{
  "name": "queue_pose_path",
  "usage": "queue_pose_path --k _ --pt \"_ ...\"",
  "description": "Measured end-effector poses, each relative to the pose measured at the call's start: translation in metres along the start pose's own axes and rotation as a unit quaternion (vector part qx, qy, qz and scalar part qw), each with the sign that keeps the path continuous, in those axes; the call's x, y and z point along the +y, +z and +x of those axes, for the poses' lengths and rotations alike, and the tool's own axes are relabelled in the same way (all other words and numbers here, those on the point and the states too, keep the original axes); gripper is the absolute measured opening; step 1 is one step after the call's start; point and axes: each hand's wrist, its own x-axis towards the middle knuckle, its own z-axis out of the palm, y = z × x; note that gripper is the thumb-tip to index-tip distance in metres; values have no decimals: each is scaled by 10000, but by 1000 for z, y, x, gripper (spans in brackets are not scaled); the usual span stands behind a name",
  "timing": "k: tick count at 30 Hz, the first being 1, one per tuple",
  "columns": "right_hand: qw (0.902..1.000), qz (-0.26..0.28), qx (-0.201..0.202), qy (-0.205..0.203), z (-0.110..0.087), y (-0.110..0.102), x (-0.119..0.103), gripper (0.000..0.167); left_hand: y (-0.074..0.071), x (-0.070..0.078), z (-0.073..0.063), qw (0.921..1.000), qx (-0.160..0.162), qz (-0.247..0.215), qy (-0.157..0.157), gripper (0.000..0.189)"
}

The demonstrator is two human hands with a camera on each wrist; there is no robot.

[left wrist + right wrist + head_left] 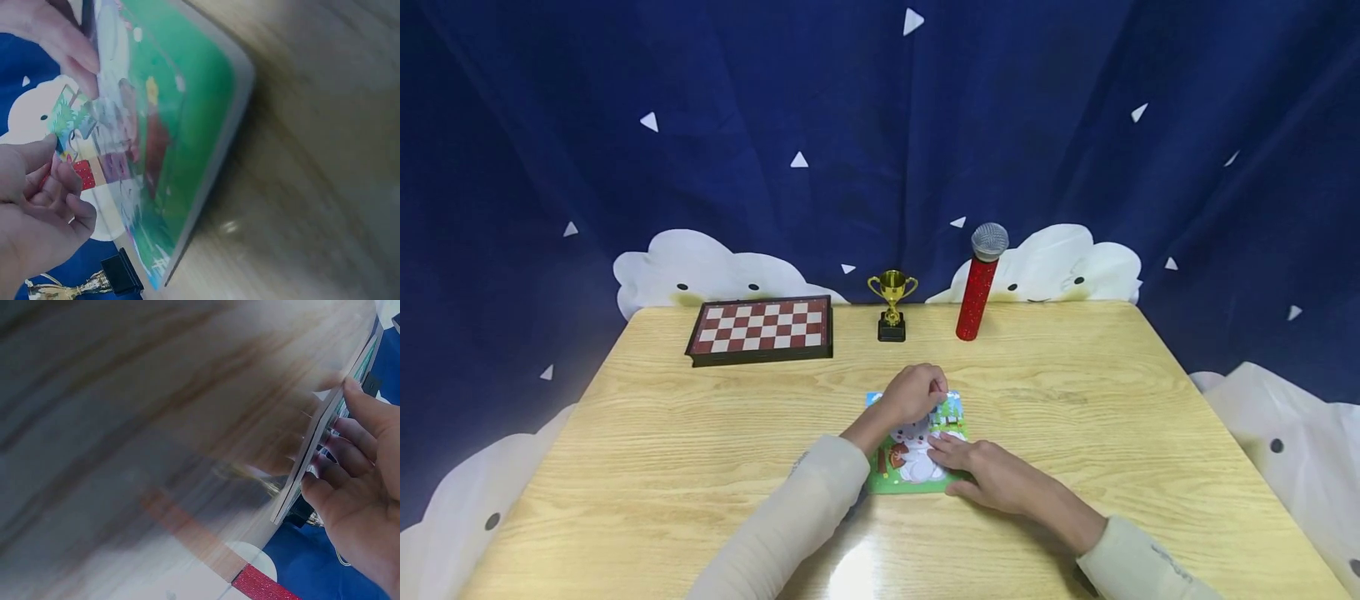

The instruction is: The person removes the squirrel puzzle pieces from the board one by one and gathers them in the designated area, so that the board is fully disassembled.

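Navy curtain with white triangles and clouds hung behind a pale wood table. Along its far side stood a checkered game board, a gold trophy and a red microphone, all well apart from the picture puzzle near the middle. Across the puzzle's upper left lay the left hand, blocking part of it; the right hand rested on its right side, fingers extended. Only the left wrist view clearly showed a small piece pinched in the left fingers; the right wrist view caught the puzzle's thin edge beside the right thumb.
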Motion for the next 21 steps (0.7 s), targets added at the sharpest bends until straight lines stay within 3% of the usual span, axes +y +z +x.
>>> queue_pose_path --k 9,15,21 --pt "10000 1 -62 58 0 0 -1 50 -9 -4 2 9964 -377 -695 310 15" --pt "9999 30 -88 119 0 -1 -1 51 -23 -8 -3 9950 -424 -806 410 14" --pt "9997 35 -156 181 0 -2 -3 51 -39 -23 -15 9958 -386 -684 471 15"
